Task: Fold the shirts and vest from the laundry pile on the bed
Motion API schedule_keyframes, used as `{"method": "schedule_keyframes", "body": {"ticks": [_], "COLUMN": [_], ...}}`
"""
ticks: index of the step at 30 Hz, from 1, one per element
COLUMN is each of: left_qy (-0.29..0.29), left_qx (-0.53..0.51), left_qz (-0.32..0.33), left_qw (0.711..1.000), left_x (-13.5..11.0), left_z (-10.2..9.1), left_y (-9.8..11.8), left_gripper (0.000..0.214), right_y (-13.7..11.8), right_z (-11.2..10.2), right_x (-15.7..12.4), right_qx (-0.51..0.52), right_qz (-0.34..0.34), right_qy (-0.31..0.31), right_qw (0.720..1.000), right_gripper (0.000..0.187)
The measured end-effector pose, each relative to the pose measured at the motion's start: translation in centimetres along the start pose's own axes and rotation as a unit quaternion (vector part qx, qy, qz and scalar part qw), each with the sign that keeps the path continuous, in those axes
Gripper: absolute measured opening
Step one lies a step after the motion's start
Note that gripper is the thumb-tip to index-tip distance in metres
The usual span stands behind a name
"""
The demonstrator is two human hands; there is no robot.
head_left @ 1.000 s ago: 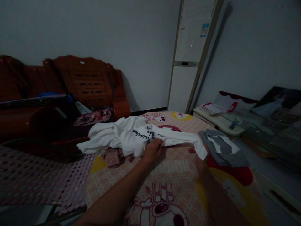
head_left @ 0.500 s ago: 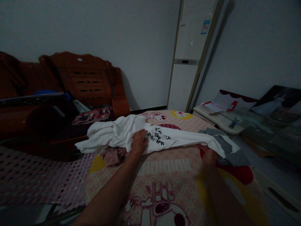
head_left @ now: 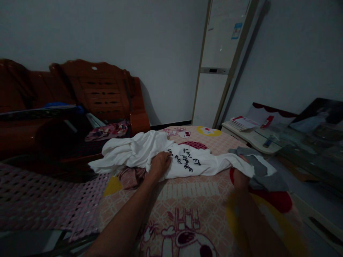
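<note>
White fabric garment with black handwritten-style lettering (head_left: 187, 162) lies stretched sideways across the far half of the worktop, which is spread with a peach-pink patterned cloth cover (head_left: 191, 191); from my remote seat I see its left part heaped in loose folds, its lettered middle lying flatter, and its right part narrowing like a sleeve. My left hand (head_left: 160, 164) rests on the garment just left of the lettering; its fingers are curled against the fabric, though I cannot tell whether they pinch any of it. My right hand (head_left: 242, 175) grasps the narrow right end; the white fabric drapes over its fingers, which close on it from below.

Just behind the right hand sits a folded grey-and-white garment (head_left: 271, 182), partly hidden by the white end; beneath the heaped left part, a crumpled dusky-pink cloth (head_left: 132, 177) pokes out towards me, near the left forearm. Past the worktop's left edge I have a pink woven-strap surface (head_left: 69, 203), and beyond it a carved reddish-brown wooden seat (head_left: 100, 96); a tall white air-conditioner-like cabinet (head_left: 209, 96) stands at the back, with a loose stack of papers (head_left: 242, 123) to its right.
</note>
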State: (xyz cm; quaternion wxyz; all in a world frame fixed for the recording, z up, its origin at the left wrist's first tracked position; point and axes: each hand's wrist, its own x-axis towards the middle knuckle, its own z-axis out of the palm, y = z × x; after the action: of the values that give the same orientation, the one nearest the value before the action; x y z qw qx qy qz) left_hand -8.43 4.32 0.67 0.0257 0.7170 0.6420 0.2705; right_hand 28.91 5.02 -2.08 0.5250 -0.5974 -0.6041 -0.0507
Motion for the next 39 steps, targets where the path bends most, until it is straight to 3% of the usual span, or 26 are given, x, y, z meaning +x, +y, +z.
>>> {"method": "schedule_keyframes", "body": {"ticks": [3,6,9,12,15,19,21,25,28,31,33,35,39], "left_qy": [-0.034,-0.03,-0.022,-0.038,-0.055,-0.045,-0.024,-0.002,-0.014,-0.044,-0.072,-0.103,-0.166], "left_qx": [0.024,0.014,-0.05,-0.179,-0.307,-0.39,-0.425,-0.479,-0.437,-0.351,-0.304,-0.272,-0.272], "left_qz": [0.007,0.001,-0.003,0.01,0.011,-0.017,-0.035,-0.06,-0.054,-0.004,0.064,0.145,0.274], "left_qw": [0.999,0.999,0.999,0.983,0.95,0.92,0.904,0.876,0.898,0.935,0.948,0.946,0.907], "left_x": [-0.2,-0.2,-0.1,0.1,0.2,0.3,0.4,0.8,1.1,0.9,0.4,-0.4,-1.8], "left_z": [-0.2,-0.4,-0.8,-1.0,-0.7,-0.3,-0.3,-0.8,-1.0,-0.5,-0.1,0.3,0.4], "left_y": [0.2,0.5,0.9,1.4,1.6,1.4,1.1,0.0,-1.0,-1.2,-0.6,0.7,3.9], "left_gripper": [0.024,0.023,0.022,0.023,0.027,0.029,0.03,0.029,0.026,0.027,0.042,0.059,0.078], "right_y": [-3.9,-7.9,-9.9,-9.1,-7.6,-7.6,-8.4,-9.7,-10.7,-12.0,-13.0,-13.8,-15.0], "right_z": [0.7,1.7,3.2,4.7,5.4,3.9,2.4,-0.3,-1.5,-2.2,-2.6,-3.1,-4.0], "right_x": [-1.3,-3.4,-5.7,-6.9,-6.6,-4.5,-3.5,-2.9,-3.5,-4.1,-4.5,-4.7,-4.4], "right_qx": [-0.016,-0.024,0.004,0.007,0.057,0.189,0.255,0.356,0.396,0.436,0.46,0.483,0.534], "right_qz": [-0.069,-0.174,-0.258,-0.236,-0.195,-0.076,0.003,0.134,0.214,0.236,0.233,0.24,0.273], "right_qy": [0.021,-0.065,-0.215,-0.292,-0.302,-0.318,-0.37,-0.477,-0.509,-0.599,-0.643,-0.646,-0.585], "right_qw": [0.997,0.982,0.942,0.927,0.931,0.926,0.893,0.792,0.734,0.629,0.565,0.541,0.546], "right_gripper": [0.053,0.055,0.052,0.047,0.035,0.025,0.021,0.027,0.032,0.033,0.035,0.034,0.034]}}
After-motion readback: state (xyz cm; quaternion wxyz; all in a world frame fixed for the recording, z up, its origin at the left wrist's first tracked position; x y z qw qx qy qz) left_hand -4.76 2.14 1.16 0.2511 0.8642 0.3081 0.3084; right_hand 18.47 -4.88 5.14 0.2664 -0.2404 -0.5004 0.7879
